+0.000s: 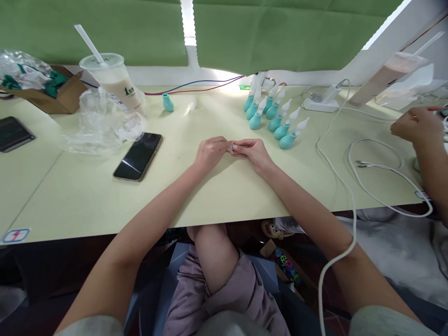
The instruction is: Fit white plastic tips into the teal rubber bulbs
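My left hand and my right hand meet above the middle of the table. Both are closed, fingertips pinched together on a small whitish translucent piece that the fingers mostly cover. Its exact kind cannot be made out. Beyond them, on the right, several teal rubber squeeze bulbs with clear pointed nozzles lie in rows. One teal bulb without a nozzle stands at the back, left of centre. Beside it lies a small clear piece.
A phone, crumpled plastic bag and drink cup are on the left, by a cardboard box. At right are a power strip, a white cable and another person's hand.
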Tool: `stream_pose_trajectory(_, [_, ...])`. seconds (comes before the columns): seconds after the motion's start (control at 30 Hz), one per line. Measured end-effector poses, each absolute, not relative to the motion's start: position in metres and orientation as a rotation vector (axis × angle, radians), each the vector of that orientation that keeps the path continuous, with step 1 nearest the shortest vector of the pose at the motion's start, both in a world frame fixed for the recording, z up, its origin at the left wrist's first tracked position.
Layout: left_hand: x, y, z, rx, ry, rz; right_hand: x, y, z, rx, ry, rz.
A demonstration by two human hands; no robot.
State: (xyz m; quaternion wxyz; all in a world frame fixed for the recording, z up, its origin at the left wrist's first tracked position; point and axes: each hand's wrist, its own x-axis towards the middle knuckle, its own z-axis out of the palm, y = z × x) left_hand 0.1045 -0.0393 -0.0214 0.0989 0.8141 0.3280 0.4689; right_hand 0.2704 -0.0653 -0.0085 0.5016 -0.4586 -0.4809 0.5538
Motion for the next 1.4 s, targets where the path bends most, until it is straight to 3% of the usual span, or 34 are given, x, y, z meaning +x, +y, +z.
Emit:
stream_pose_trajectory(0.9, [0.103,-0.040,-0.011,2.239,1.015,1.519,0.275,-0.054,-0.005,-0.936,-1.249,1.399])
stream_pose_trajectory(1.4, [0.039,0.010,-0.010,1.313,1.591,1.490,0.264,-0.041,-0.024,-1.303,-1.617,0.995])
